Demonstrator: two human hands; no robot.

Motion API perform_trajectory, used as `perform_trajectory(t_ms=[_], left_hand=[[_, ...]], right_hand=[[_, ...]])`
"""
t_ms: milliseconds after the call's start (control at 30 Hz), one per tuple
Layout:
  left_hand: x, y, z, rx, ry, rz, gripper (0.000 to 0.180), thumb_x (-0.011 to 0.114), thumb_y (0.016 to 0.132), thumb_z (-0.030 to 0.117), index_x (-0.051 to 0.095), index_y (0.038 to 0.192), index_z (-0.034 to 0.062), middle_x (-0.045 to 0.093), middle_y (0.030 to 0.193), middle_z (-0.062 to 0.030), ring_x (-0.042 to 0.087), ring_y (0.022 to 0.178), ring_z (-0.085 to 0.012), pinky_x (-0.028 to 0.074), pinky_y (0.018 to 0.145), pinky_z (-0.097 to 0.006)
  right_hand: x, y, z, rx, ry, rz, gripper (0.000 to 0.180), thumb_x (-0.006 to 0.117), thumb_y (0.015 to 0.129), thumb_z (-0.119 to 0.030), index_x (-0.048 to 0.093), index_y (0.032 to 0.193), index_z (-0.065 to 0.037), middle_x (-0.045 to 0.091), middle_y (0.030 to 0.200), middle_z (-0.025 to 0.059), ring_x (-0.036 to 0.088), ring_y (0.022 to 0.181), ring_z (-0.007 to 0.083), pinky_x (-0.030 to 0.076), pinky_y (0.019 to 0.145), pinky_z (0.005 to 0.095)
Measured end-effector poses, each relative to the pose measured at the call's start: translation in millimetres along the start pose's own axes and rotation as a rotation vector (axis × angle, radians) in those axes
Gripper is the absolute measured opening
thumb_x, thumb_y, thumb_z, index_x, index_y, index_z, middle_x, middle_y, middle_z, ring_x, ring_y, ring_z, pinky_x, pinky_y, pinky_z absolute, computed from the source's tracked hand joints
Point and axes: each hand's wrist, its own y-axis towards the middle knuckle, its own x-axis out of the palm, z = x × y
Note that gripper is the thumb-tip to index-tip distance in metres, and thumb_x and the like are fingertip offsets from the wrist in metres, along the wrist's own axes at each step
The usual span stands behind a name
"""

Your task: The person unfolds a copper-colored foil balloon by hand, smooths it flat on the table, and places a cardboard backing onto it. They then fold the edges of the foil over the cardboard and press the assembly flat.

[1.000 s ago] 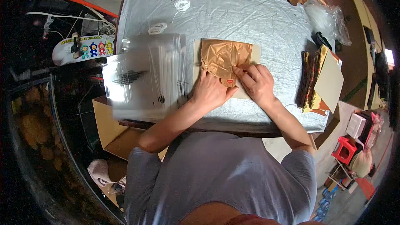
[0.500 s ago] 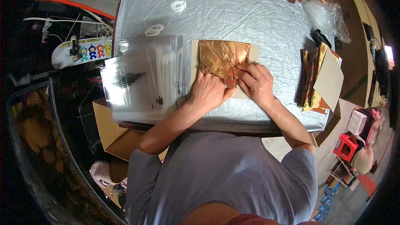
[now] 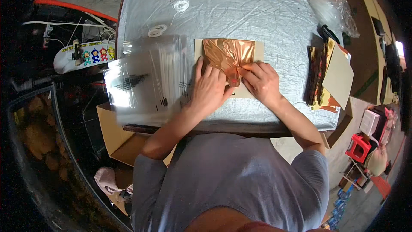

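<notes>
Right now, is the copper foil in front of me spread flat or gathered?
Partly gathered: the copper foil narrows beside the right hand, with creases fanning upward to a wide upper edge over the beige card.

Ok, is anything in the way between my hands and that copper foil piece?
Nothing visible is. Your right hand pinches the copper foil piece near its lower end; your left hand is at its lower left edge. The beige card lies underneath, and the clear plastic sleeves lie off to the left.

Right hand [image 3: 262,82] on copper foil [image 3: 227,53]
</notes>
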Motion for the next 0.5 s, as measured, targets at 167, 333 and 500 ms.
perform_trajectory(t_ms=[167, 333, 500], left_hand=[[2.5, -10.9, -6.4, 0.055, 0.013, 0.265, 0.054, 0.084, 0.081, 0.029, 0.061, 0.114, -0.0064, 0.050, 0.131, -0.0262, 0.045, 0.130, -0.0429, 0.033, 0.115, -0.061], [16.5, -15.5, -10.2, -0.076, -0.169, 0.315, 0.077, 0.092, 0.073, 0.026, 0.049, 0.126, -0.0099, 0.044, 0.135, -0.0284, 0.044, 0.128, -0.0469, 0.040, 0.108, -0.057], [15.2, -17.1, -7.4, -0.148, -0.183, 0.471, 0.118, 0.098, 0.060, 0.031, 0.031, 0.146, -0.0125, 0.033, 0.148, -0.0325, 0.043, 0.132, -0.0494, 0.041, 0.111, -0.053]], right_hand=[[-0.7, 0.1, -1.8, -0.020, -0.043, -0.031, 0.030, 0.081, 0.073, -0.011, 0.075, 0.103, -0.010, 0.070, 0.106, 0.0007, 0.066, 0.091, 0.0210, 0.054, 0.076, 0.0348], [-2.8, -1.3, -4.4, -0.017, -0.054, -0.061, 0.030, 0.080, 0.075, -0.011, 0.074, 0.105, -0.009, 0.070, 0.108, 0.0011, 0.066, 0.092, 0.0208, 0.053, 0.076, 0.0348], [-3.5, 0.1, -6.0, -0.025, -0.058, -0.053, 0.030, 0.079, 0.076, -0.010, 0.073, 0.106, -0.008, 0.070, 0.109, 0.0020, 0.065, 0.092, 0.0208, 0.053, 0.076, 0.0344]])
